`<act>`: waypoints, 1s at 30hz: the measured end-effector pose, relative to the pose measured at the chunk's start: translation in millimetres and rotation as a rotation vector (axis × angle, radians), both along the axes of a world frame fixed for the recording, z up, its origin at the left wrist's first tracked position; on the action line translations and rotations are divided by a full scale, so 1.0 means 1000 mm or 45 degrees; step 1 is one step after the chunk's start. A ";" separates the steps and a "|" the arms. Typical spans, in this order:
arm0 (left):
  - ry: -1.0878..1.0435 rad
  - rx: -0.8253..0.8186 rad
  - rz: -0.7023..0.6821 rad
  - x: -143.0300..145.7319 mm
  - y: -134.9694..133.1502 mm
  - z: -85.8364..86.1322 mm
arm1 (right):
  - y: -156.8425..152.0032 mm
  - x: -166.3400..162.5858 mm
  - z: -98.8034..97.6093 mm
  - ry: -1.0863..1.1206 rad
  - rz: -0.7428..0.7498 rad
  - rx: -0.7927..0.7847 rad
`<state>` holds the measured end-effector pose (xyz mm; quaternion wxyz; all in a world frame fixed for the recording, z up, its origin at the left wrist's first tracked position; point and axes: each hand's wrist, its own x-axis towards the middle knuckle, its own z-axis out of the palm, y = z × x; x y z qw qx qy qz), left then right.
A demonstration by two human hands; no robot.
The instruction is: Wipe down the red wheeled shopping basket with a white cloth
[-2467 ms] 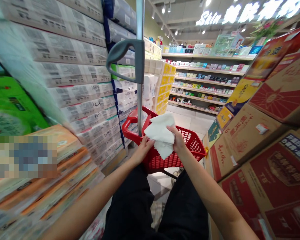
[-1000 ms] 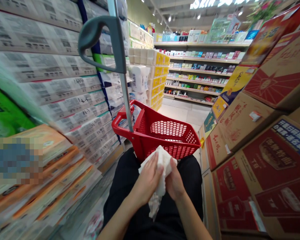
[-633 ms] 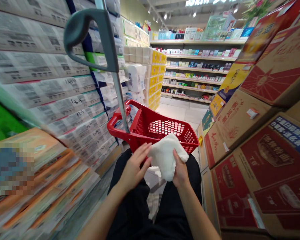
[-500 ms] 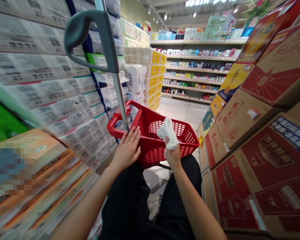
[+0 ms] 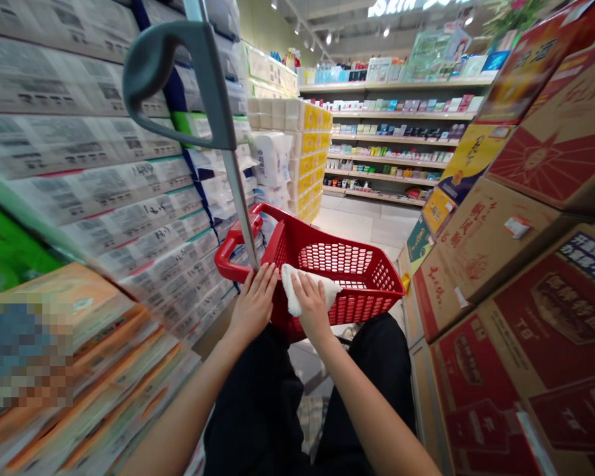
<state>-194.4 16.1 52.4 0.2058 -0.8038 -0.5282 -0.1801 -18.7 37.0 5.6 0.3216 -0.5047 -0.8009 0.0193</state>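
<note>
A red plastic shopping basket (image 5: 371,301) with holes in its walls sits in front of my knees. Its grey pull handle (image 5: 221,92) stands raised on a metal pole at the left end. My left hand (image 5: 254,297) lies with fingers stretched out over the basket's near left corner, close to the foot of the pole. Under my right hand (image 5: 313,307) a white cloth (image 5: 292,299) is draped over the near rim and pressed against it. The fingers cover part of the cloth.
Wrapped tissue packs (image 5: 123,192) are stacked high on the left. Orange-sided packs (image 5: 123,350) lie in the left foreground. Cardboard cartons (image 5: 480,231) wall the right side. Shelves of small boxes (image 5: 391,132) stand at the back, beyond the tiled floor (image 5: 361,221).
My right hand has moved left and brought the bunched cloth down flat onto the near rim, beside my left hand. The left hand stays on the basket corner.
</note>
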 end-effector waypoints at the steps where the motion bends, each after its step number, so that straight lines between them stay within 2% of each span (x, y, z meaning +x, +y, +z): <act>1: -0.006 0.000 0.005 0.001 0.000 -0.001 | 0.001 0.011 -0.006 -0.003 -0.019 0.006; 6: -0.033 -0.015 -0.005 0.001 -0.002 -0.005 | 0.004 0.079 -0.036 0.016 -0.150 0.004; 10: -0.083 -0.017 -0.009 0.002 -0.002 -0.009 | 0.003 0.112 -0.045 0.085 -0.330 -0.012; 12: -0.110 -0.004 -0.004 0.005 -0.002 -0.010 | 0.002 0.105 -0.042 0.145 -0.415 -0.043; 14: -0.131 0.013 0.000 0.008 -0.002 -0.012 | 0.000 0.079 -0.033 0.190 -0.411 -0.078; 19: -0.145 0.021 0.012 0.009 -0.003 -0.010 | -0.006 -0.014 0.001 0.212 -0.136 -0.116; 21: -0.135 0.005 0.023 0.009 -0.004 -0.007 | -0.009 -0.038 0.012 0.220 -0.087 -0.129; 25: -0.105 -0.013 0.043 0.009 -0.004 -0.005 | -0.013 -0.044 0.019 0.192 -0.063 -0.131; 30: -0.123 0.009 0.040 0.011 -0.004 -0.008 | -0.011 -0.014 0.004 0.114 -0.063 -0.077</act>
